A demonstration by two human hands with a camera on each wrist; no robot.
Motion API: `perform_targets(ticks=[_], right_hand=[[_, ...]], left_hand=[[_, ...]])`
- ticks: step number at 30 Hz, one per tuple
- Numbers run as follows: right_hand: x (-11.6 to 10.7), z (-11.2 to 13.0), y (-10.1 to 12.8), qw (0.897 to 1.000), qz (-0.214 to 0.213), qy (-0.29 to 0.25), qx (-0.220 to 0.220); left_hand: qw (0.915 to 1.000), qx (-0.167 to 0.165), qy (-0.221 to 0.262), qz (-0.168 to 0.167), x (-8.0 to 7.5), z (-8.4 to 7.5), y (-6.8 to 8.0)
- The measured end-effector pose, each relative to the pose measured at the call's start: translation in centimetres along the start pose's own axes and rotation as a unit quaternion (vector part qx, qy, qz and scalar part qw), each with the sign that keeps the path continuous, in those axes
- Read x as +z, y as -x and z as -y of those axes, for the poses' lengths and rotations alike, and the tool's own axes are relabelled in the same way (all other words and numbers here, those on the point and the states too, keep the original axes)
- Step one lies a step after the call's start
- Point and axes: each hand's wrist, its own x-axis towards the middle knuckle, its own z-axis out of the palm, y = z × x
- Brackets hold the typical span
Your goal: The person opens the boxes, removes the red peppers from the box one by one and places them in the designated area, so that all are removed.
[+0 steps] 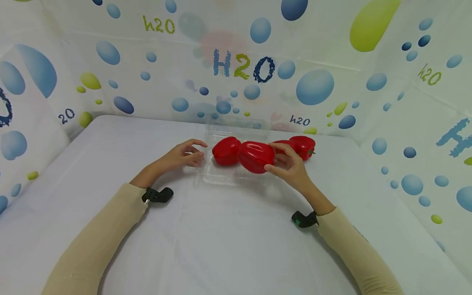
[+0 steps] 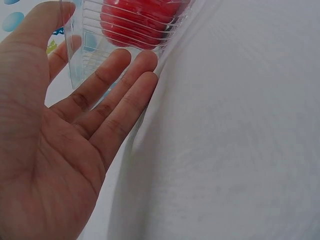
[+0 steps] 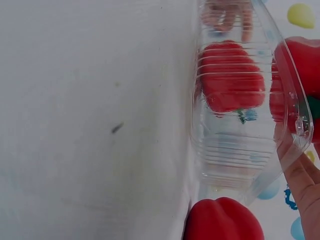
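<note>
Both hands work at a clear plastic container (image 1: 221, 176) on the white surface (image 1: 228, 237). Left hand (image 1: 182, 155) lies spread, its straight fingers (image 2: 120, 95) touching the container's left wall. Right hand (image 1: 291, 166) grips a red pepper (image 1: 256, 157) with curled fingers, holding it over the container's right part. Between the hands, another red pepper (image 1: 226, 150) sits inside the container. Just beyond the right hand, two more red peppers (image 1: 303, 146) lie on the surface, outside the container.
</note>
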Motion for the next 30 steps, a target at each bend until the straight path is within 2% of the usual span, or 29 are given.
perform_targets(ticks=[16,30], right_hand=[[-0.9,0.3,0.1,0.999,-0.015,0.001,-0.037],[-2.9,0.1,0.1,0.999,-0.05,0.015,-0.013]], left_hand=[[0.9999,-0.01,0.001,-0.005,0.0,0.0,-0.1],[0.9998,-0.02,-0.007,-0.004,0.1,-0.1,-0.2]])
